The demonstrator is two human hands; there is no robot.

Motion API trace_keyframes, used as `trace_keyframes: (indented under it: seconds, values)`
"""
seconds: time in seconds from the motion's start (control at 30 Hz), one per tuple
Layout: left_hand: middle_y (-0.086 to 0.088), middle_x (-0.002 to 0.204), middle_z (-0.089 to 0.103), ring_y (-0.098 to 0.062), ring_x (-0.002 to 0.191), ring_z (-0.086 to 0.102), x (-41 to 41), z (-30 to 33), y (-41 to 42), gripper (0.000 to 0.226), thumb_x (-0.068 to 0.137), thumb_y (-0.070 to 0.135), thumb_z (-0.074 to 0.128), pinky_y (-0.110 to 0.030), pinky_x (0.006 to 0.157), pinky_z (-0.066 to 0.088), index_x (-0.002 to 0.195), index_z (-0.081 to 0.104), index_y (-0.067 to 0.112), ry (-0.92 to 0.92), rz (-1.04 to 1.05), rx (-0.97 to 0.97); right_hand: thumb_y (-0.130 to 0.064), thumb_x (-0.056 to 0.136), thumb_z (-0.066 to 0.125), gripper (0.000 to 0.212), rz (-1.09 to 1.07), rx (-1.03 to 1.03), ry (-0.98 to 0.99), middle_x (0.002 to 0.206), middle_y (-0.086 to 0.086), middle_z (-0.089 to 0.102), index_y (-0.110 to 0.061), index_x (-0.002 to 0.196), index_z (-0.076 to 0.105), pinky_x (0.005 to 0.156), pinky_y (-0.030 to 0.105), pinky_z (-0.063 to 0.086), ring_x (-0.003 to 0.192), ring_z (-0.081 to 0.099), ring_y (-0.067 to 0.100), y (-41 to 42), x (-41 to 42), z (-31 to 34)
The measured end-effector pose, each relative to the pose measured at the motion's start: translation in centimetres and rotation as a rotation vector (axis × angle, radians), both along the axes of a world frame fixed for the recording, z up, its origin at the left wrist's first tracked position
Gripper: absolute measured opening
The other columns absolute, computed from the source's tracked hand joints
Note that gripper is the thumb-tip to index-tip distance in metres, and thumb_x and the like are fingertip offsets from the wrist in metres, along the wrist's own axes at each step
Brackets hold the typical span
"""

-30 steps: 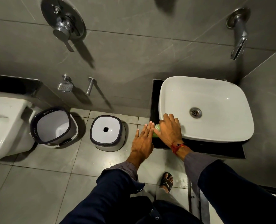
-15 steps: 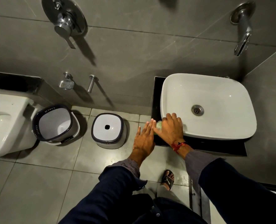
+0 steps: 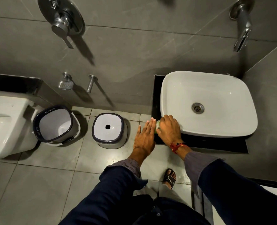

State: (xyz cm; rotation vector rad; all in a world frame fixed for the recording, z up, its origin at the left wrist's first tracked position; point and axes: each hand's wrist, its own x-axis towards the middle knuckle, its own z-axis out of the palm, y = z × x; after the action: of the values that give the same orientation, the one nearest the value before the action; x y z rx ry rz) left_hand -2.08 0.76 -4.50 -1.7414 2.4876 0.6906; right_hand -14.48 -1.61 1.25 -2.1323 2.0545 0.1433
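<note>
A white basin (image 3: 215,95) sits on a black counter (image 3: 215,144). At the counter's front left corner my right hand (image 3: 168,129) lies over a small pale green object (image 3: 157,125), fingers curled down onto it; most of the object is hidden. My left hand (image 3: 145,137) is held flat with straight fingers just left of the counter's edge, fingertips beside the green object. A red thread band circles my right wrist.
A chrome spout (image 3: 242,28) juts from the grey wall above the basin. On the tiled floor stand a white stool (image 3: 109,129) and an empty white bucket (image 3: 56,125). A white toilet (image 3: 6,125) is at the far left. My sandalled foot (image 3: 169,178) is below the counter.
Both hands have stayed at the counter's corner, with only a slight shift; the camera has tipped a little.
</note>
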Motion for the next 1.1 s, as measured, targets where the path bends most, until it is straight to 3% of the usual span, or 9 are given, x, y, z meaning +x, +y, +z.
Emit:
trace_keyframes:
  seconds: [0.27,0.37,0.63,0.73,0.93,1.1]
  values:
    - [-0.004,0.172,-0.009,-0.023,0.159,-0.005,0.1,0.1,0.0,0.089,0.100,0.020,0.054,-0.052,0.129,0.005,0.161,-0.010,0.015,0.015,0.004,0.020,-0.031,0.091,0.064,0.043,-0.033,0.067,-0.075,0.118,0.015,0.064,-0.007,0.125,0.054,0.079,0.040,0.057,0.103,0.065,0.032,-0.8,0.6,1.5]
    - [-0.004,0.172,-0.009,-0.022,0.159,-0.005,0.0,0.2,0.0,0.089,0.099,0.018,0.054,-0.051,0.129,0.005,0.161,-0.010,0.015,0.022,0.009,0.014,-0.027,0.092,0.062,0.044,0.013,0.066,-0.104,0.121,0.016,0.062,-0.009,0.130,0.049,0.081,0.039,0.058,0.104,0.064,0.033,-0.5,0.4,1.3]
    - [-0.005,0.172,-0.002,-0.023,0.159,-0.002,0.8,-0.3,0.8,0.081,0.100,0.018,0.050,-0.048,0.130,0.006,0.162,-0.001,0.013,0.058,-0.014,-0.030,-0.019,0.094,0.059,0.029,0.000,0.112,-0.183,0.115,0.019,0.065,-0.002,0.117,0.058,0.083,0.038,0.056,0.100,0.066,0.033,-0.5,-0.1,0.9]
    - [-0.007,0.172,-0.002,-0.023,0.159,-0.002,0.9,-0.5,0.9,0.076,0.101,0.019,0.048,-0.048,0.130,0.006,0.162,0.003,0.012,0.043,-0.029,-0.029,-0.023,0.097,0.056,0.026,-0.050,0.101,-0.185,0.105,0.020,0.069,0.000,0.109,0.062,0.079,0.038,0.057,0.093,0.069,0.033,-0.5,0.5,0.7]
    - [-0.009,0.172,-0.001,-0.024,0.159,-0.003,0.2,-0.5,0.5,0.074,0.105,0.028,0.047,-0.047,0.128,0.001,0.162,0.003,0.010,0.011,-0.036,-0.017,-0.038,0.101,0.049,0.043,-0.206,0.050,-0.224,0.091,0.018,0.073,-0.001,0.094,0.069,0.069,0.036,0.057,0.080,0.071,0.032,0.2,1.4,0.3]
    - [-0.010,0.172,0.001,-0.024,0.159,-0.001,0.1,-0.5,0.5,0.076,0.105,0.033,0.047,-0.049,0.128,0.003,0.162,0.002,0.010,-0.003,-0.039,-0.017,-0.042,0.095,0.054,0.043,-0.197,0.014,-0.237,0.104,0.018,0.068,-0.001,0.109,0.062,0.074,0.038,0.056,0.090,0.067,0.033,1.0,0.3,0.3]
